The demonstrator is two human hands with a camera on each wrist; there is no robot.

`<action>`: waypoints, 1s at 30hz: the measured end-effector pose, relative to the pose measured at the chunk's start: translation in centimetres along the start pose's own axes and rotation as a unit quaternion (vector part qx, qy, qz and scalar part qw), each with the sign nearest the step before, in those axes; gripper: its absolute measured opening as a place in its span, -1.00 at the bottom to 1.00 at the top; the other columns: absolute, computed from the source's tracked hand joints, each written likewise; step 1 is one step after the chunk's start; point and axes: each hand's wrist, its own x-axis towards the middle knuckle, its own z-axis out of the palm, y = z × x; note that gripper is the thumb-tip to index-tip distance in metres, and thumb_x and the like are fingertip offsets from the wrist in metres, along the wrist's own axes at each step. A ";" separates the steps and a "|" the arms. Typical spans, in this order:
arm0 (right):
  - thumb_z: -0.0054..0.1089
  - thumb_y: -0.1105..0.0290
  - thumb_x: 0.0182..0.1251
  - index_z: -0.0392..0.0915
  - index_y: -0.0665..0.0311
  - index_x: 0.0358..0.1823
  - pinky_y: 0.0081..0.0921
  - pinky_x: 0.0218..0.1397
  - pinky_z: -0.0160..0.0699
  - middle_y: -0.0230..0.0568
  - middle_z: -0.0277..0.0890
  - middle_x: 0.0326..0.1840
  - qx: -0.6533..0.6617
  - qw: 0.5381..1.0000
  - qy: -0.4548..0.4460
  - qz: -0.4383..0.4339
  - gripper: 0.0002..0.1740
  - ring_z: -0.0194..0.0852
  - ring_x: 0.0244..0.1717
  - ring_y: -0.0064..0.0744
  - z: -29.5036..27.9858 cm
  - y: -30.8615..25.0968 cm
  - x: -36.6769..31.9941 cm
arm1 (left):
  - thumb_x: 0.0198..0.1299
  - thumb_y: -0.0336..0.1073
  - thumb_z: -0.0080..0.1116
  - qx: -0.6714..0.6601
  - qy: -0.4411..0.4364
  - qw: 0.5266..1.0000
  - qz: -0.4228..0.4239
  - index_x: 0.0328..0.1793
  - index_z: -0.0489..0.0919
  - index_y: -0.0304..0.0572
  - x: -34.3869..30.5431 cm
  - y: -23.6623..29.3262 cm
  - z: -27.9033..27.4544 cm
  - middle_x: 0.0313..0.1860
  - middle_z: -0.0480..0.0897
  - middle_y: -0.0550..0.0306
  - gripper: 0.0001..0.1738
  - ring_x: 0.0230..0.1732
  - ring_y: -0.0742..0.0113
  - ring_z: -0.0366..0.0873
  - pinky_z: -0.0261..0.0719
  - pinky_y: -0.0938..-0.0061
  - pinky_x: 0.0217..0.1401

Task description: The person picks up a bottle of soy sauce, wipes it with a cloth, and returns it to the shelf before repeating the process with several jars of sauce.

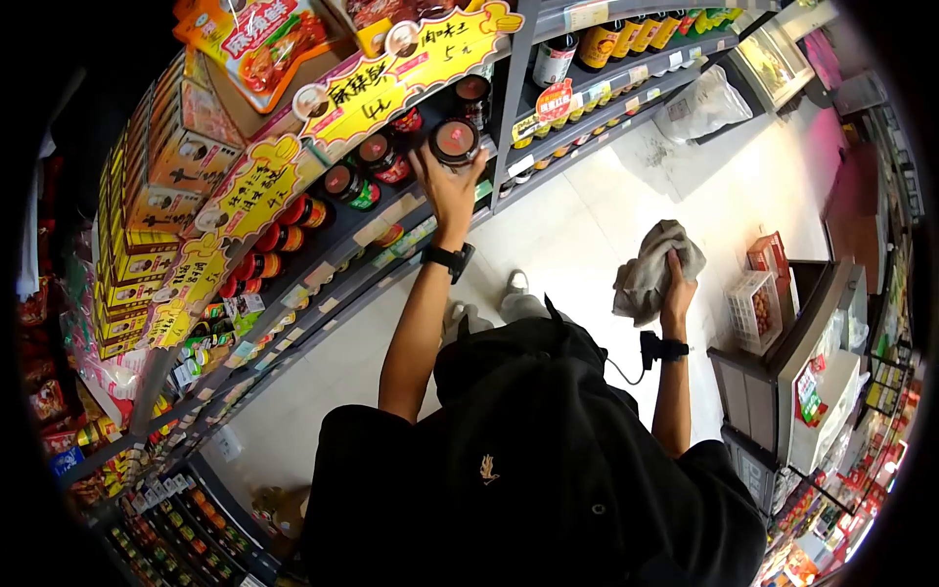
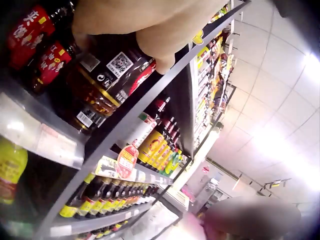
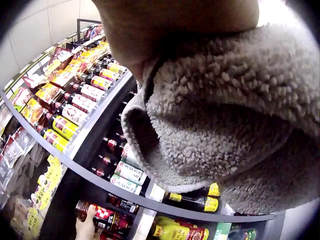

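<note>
My left hand [image 1: 450,196] grips a dark glass jar [image 1: 455,143] at the edge of the shelf, with thumb and fingers on opposite sides below its lid. The left wrist view shows the jar's black label [image 2: 111,75], which carries a square code. Next to it stand more lidded jars [image 1: 376,150], some with red labels [image 2: 50,64]. Away from the shelf, my right hand [image 1: 678,289] holds a bunched grey cloth [image 1: 648,271]. Close up in the right wrist view, the cloth [image 3: 210,135] looks thick and fluffy and covers much of the shelf behind.
Yellow handwritten price signs [image 1: 401,73] hang along the shelf front above the jars. A grey upright [image 1: 508,108] separates this shelf from one with bottles [image 1: 611,44]. A white basket [image 1: 753,311] and a counter [image 1: 758,391] are on the right, beyond the pale tiled floor [image 1: 558,230].
</note>
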 end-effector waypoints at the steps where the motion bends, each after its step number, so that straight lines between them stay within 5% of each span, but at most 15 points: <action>1: 0.35 0.24 0.36 0.61 0.51 0.07 -0.44 0.15 0.50 -0.14 0.65 -0.01 0.000 1.000 0.008 0.003 -0.55 0.57 -0.02 -0.35 -0.4 0.1 0.8 | -0.09 -0.05 0.60 0.023 0.013 1.000 0.003 0.17 0.40 -0.53 0.8 0.0 0.6 0.03 0.46 -0.36 -0.13 0.12 -0.34 0.41 0.39 -0.03 0.22; 12: 0.34 0.27 0.37 0.58 0.51 0.11 -0.40 0.24 0.45 -0.11 0.63 0.05 0.005 0.999 -0.045 0.016 -0.54 0.54 0.07 -0.35 1.2 -1.1 5.5 | -0.11 -0.19 0.62 0.137 0.080 0.987 -0.023 0.24 0.34 -0.63 3.4 -3.8 4.3 0.13 0.45 -0.40 -0.09 0.22 -0.36 0.38 0.39 0.03 0.35; 24: 0.36 0.25 0.34 0.55 0.52 0.15 -0.41 0.27 0.42 -0.12 0.61 0.07 0.004 0.995 -0.094 0.026 -0.49 0.51 0.09 -0.34 2.7 0.4 7.2 | -0.08 -0.19 0.61 0.100 0.020 0.993 -0.050 0.37 0.20 -0.65 2.8 -5.2 5.1 0.24 0.36 -0.49 0.04 0.31 -0.39 0.34 0.37 0.06 0.39; 28: 0.35 0.24 0.35 0.54 0.52 0.16 -0.40 0.28 0.41 -0.12 0.60 0.09 -0.018 0.994 -0.102 0.044 -0.48 0.51 0.10 -0.33 3.6 0.7 6.2 | 0.02 -0.23 0.53 0.083 -0.044 0.994 -0.048 0.45 0.26 -0.36 0.3 -4.7 1.6 0.25 0.42 -0.32 -0.08 0.33 -0.25 0.36 0.36 0.06 0.45; 30: 0.35 0.22 0.35 0.53 0.52 0.18 -0.39 0.28 0.41 -0.11 0.59 0.11 -0.004 0.995 -0.099 0.022 -0.46 0.51 0.12 -0.32 4.2 0.0 5.2 | 0.09 -0.24 0.46 0.276 -0.004 0.959 0.072 0.35 0.42 -0.16 0.4 -2.9 -2.3 0.23 0.46 -0.19 -0.31 0.28 -0.19 0.37 0.33 -0.01 0.33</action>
